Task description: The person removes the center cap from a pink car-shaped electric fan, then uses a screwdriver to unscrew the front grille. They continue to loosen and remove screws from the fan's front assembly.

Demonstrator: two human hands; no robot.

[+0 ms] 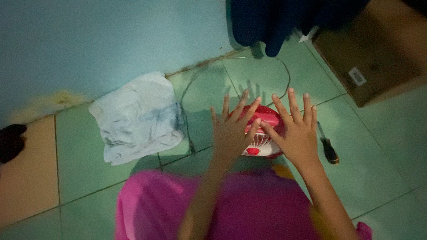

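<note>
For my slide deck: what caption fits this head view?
Both hands, left hand and right hand, spread over a small red fan on a tiled floor, screwdriver alongside.

Small fan (260, 133): red and white plastic, smooth, slight sheen; white grille ribbed; floor tiles (378, 146): glazed ceramic, smooth, faintly glossy; rag (135, 118): white cloth, crumpled, matt, stained; box (373, 49): brown cardboard, matt; screwdriver (328, 146): dark handle, probably plastic, with a metal shaft.

Left hand (231, 131), right hand (297, 133) flat on red fan (262, 133) (fingers spread), screwdriver (328, 146) beside
</note>
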